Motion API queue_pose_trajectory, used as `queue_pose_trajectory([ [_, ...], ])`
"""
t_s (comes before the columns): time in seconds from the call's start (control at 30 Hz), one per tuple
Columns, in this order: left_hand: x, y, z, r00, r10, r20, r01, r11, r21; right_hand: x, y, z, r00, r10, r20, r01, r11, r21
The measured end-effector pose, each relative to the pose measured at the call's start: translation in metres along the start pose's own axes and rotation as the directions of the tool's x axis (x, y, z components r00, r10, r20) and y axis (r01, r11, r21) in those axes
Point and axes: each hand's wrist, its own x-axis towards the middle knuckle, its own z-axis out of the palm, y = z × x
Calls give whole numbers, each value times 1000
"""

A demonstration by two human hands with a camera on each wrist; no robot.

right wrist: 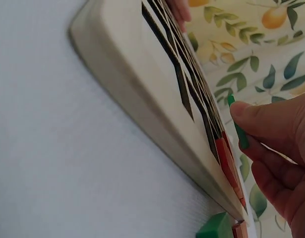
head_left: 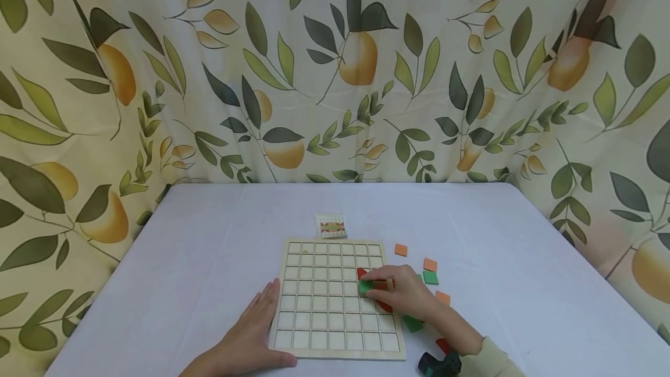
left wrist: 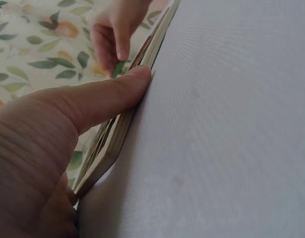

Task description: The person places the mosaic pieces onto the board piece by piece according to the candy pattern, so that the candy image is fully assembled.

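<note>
The white-draped table (head_left: 209, 249) bears a gridded board (head_left: 335, 355), a card (head_left: 331, 227) at its twelve o'clock. Loose tiles (head_left: 431, 277) lie around three.

The right grip (head_left: 404, 291) partly hides red pieces (head_left: 385, 306) on the board (head_left: 337, 355).

Tons of room on the worktop (head_left: 183, 260) out left, but loose tiles (head_left: 430, 265) crowd the board (head_left: 337, 356) on its right.

Head view looks down from above; 2 close wrist views share the board (right wrist: 162, 111)
</note>
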Motion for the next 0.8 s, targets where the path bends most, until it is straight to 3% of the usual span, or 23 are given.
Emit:
queue_pose_trajectory([
  [0.3, 0, 1, -1, 1000, 2, 1, -2, 1000, -9, -1, 6, 5, 999, -19, -45, 20, 999, 28],
  [0.8, 0, 0, 1, 1000, -9, 4, 9, 1000, -4, -2, 11, 8, 998, -53, -32, 53, 999, -9],
])
